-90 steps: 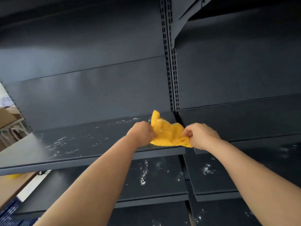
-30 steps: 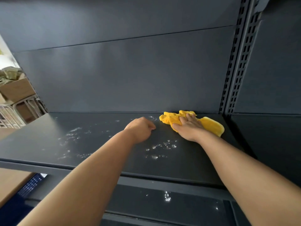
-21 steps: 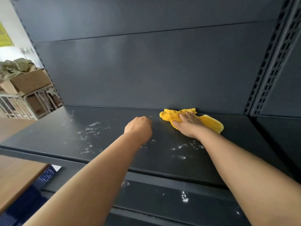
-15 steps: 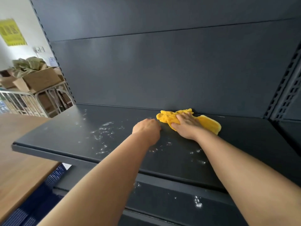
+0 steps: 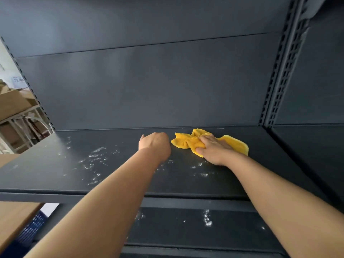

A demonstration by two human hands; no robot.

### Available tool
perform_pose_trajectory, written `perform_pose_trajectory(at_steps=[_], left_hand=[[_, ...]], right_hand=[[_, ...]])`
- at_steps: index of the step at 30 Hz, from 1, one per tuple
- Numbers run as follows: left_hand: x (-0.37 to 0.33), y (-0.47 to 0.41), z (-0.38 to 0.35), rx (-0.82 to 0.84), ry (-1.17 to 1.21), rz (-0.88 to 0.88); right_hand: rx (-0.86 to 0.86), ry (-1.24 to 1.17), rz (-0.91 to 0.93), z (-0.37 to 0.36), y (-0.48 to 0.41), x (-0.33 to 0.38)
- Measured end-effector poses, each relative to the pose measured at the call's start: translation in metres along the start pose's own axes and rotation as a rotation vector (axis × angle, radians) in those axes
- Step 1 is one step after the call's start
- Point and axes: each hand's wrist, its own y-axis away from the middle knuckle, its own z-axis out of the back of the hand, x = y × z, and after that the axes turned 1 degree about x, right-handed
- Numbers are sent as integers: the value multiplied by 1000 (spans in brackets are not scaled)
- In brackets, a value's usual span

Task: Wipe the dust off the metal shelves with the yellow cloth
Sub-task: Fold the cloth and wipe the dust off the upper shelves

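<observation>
The yellow cloth (image 5: 183,142) lies bunched on the dark metal shelf (image 5: 46,170), near the back panel and right of centre. My right hand (image 5: 216,149) lies on top of it, and fingers and thumb grip its gathered middle, so cloth sticks out to the left and right. My left hand (image 5: 155,145) sits just left of the cloth as a loose fist on the shelf and holds nothing. White dust specks (image 5: 93,161) are scattered over the shelf's left half and in front of both hands.
A slotted upright (image 5: 279,81) bounds the shelf on the right, with another bay beyond it. A lower shelf (image 5: 206,220) also carries dust. At the far left are cardboard boxes on a white rack (image 5: 13,112) and a wooden tabletop (image 5: 11,216).
Three seconds ago both hands held the cloth in the air. Now the right hand alone holds it on the shelf and has slid it slightly left. The left fist stays beside it.
</observation>
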Motion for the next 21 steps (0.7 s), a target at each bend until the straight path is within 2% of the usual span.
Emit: perform_pose_trajectory(at_steps=[4,8,16,21], left_hand=[[-33,3,4,-2,124,-63],[-63,1,8,30,96,-81],[-61,-5,-3,69,23,73],[-49,-2,-10,106,-6,33]], right_hand=[[-80,-7,-135,5,13,-42],[-126,0,-224,12,23,-88],[-148,29,-286,17,10,-124],[-178,70,-252,25,-17,-127]])
